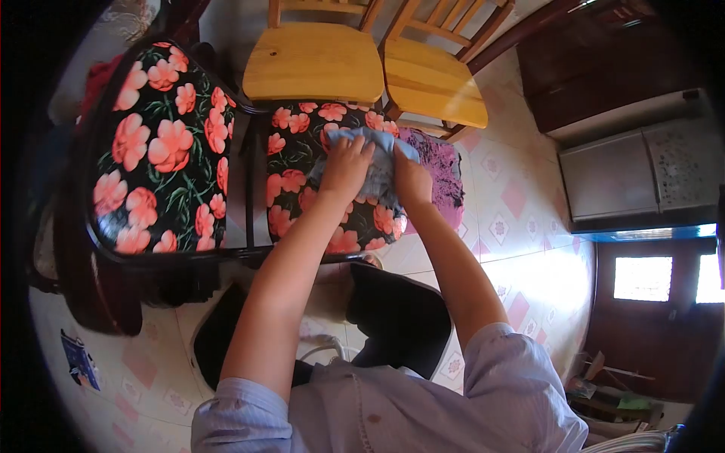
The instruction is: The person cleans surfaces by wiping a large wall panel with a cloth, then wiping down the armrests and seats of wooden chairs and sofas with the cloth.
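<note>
A crumpled blue-grey cloth (380,175) lies over the floral padded seat (291,181) of a dark-framed chair. My left hand (349,164) is on the cloth's left part, its fingers curled into the fabric. On the other side, my right hand (413,181) grips the cloth's right edge, with the fingers partly hidden. A purple and dark shaggy piece of fabric (444,175) shows beyond my right hand at the seat's right end. The chair's floral backrest (168,151) rises at the left.
Two wooden chairs, one (313,64) behind the seat and another (436,79) to its right, stand close by. A pale patterned tile floor (521,226) stretches right towards a light-coloured cabinet (608,177) and a dark door (642,325). A blue packet (79,359) lies on the floor at left.
</note>
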The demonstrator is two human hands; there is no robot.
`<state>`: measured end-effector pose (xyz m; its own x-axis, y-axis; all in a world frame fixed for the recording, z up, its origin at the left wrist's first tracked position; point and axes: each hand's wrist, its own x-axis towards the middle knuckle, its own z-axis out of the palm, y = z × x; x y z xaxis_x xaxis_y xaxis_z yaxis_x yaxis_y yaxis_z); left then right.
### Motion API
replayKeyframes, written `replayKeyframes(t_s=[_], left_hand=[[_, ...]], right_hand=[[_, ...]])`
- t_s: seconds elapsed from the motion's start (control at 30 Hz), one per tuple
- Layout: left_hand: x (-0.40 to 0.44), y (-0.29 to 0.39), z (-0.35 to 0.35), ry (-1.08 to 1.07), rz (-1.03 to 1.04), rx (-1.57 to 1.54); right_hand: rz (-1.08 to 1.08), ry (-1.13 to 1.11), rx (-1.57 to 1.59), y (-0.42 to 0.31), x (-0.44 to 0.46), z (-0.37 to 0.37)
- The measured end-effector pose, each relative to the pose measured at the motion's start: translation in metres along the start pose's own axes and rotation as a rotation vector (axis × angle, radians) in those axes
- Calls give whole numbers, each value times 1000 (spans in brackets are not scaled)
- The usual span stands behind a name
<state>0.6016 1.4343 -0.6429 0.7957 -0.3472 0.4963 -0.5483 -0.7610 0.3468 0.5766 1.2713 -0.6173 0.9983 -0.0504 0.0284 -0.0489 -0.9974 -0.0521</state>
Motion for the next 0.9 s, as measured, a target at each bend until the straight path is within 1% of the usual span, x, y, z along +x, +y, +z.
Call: replayKeyframes(t_s=[0.03,0.1,0.13,0.2,0.27,0.33,0.37,0.43,0.53,0.6,0.67,0.73,0.8,0.83,0.9], left_hand=[[-13,8,-9,-28,-12,2],[-38,20,-22,-33,-5,17],[-51,26,-27,-50,-7,24],[-76,35,-41,-52,-1,51],[-102,45,-55,-57,16,126],[-124,49,-66,-33,21,153],[-136,52,-70,-46,0,169],[-153,53,-78,-52,-28,198],[-172,47,-85,-44,-86,255],[-181,42,-89,-35,-180,209],[-186,35,-97,-22,-221,205],[-184,28,-103,-9,-254,203],[-180,19,-105,54,-263,262],[-177,15,-104,49,-264,264],[-163,9,-103,46,-349,224]], right_hand=[[-3,18,2,-1,-14,-2],[-36,-64,-35,-2,-42,-8],[-44,-47,-36,-2,-54,-14],[-125,-113,-41,-5,-78,-22],[-154,-100,-55,-5,-97,-17],[-320,-7,-62,-3,-110,-10],[-330,-7,-61,-6,-118,-11],[-445,36,-43,-15,-125,-13],[-536,75,-23,-33,-121,-3],[-529,52,-55,-55,-120,-8],[-512,25,-90,-71,-117,-9],[-521,67,-17,-83,-109,-7],[-496,54,-31,-92,-96,-2],[-498,79,-23,-94,-91,0],[-499,98,-13,-99,-79,4]])
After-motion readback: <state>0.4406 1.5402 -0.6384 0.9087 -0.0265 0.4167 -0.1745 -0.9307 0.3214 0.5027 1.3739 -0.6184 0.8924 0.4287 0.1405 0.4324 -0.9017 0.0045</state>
